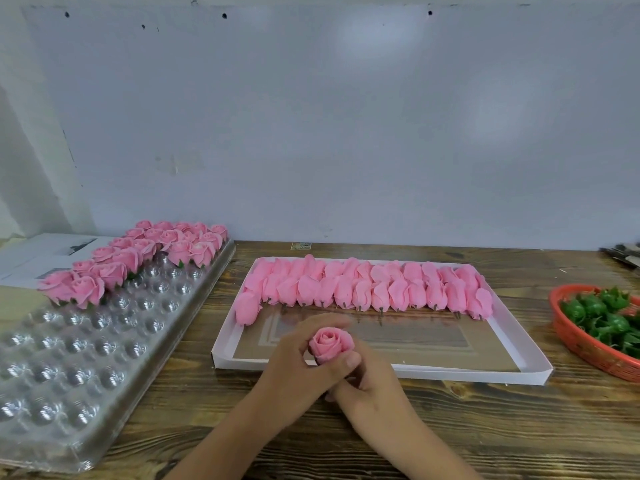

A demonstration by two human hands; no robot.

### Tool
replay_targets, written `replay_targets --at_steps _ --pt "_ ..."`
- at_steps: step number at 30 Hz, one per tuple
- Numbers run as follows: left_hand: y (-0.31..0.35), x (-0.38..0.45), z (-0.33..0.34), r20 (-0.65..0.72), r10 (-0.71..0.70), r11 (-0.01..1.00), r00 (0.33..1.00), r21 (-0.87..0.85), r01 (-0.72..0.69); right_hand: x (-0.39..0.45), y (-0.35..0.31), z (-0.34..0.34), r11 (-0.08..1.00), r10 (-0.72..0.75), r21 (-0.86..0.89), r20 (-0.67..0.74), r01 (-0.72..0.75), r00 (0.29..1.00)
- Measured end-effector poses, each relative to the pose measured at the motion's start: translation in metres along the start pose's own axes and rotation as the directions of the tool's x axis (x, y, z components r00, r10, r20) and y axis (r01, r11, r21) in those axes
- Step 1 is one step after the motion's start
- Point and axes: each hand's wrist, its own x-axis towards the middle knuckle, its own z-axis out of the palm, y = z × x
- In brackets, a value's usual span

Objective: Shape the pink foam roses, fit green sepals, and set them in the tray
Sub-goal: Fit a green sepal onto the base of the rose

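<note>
Pink foam rose (329, 344) sat upright between both hands. The left hand (304, 362) curled around its base; the right hand (372, 377) pinched it from below.

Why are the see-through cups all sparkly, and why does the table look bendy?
Head view: lamp glare glints off the clear plastic tray; the wide lens curves the wooden table at the edges; the fingers of the left hand behind the pink rose look slightly smeared.
</note>
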Motion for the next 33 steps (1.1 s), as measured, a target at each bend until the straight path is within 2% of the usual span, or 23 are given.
replay_targets --at_steps 2,6,12,19,24,29,33 --pt "0.001 -0.001 0.0 -0.035 0.006 0.999 0.999 -0.034 -0.007 0.001 0.0 0.0 1.0 -0.003 -0.022 -0.019 0.003 1.0" --pt "0.006 0.0 0.0 -0.158 0.101 0.989 0.982 -0.088 -0.116 0.001 0.002 0.002 0.996 0.002 -0.087 -0.017 -0.004 1.0" --pt "0.005 -0.001 0.001 -0.106 -0.031 0.993 0.994 -0.117 0.018 0.0 0.005 0.005 0.996 0.018 -0.088 -0.001 -0.018 1.0" --pt "0.005 0.0 0.001 -0.032 -0.1 0.977 0.995 -0.192 0.092 -0.002 -0.001 0.003 0.999 0.005 -0.045 -0.012 -0.005 1.0" --pt "0.003 -0.001 0.0 0.014 -0.075 0.987 0.997 -0.14 0.076 -0.001 -0.005 0.0 1.0 -0.001 -0.027 -0.028 0.0 1.0" --pt "0.004 -0.001 0.001 -0.106 -0.007 0.989 0.994 -0.146 -0.009 -0.002 -0.002 0.001 0.989 0.006 -0.151 0.007 -0.005 1.0" --pt "0.008 -0.001 0.002 -0.105 -0.027 0.987 0.994 -0.163 0.01 -0.002 0.0 0.003 0.976 0.007 -0.219 0.045 0.003 0.999"
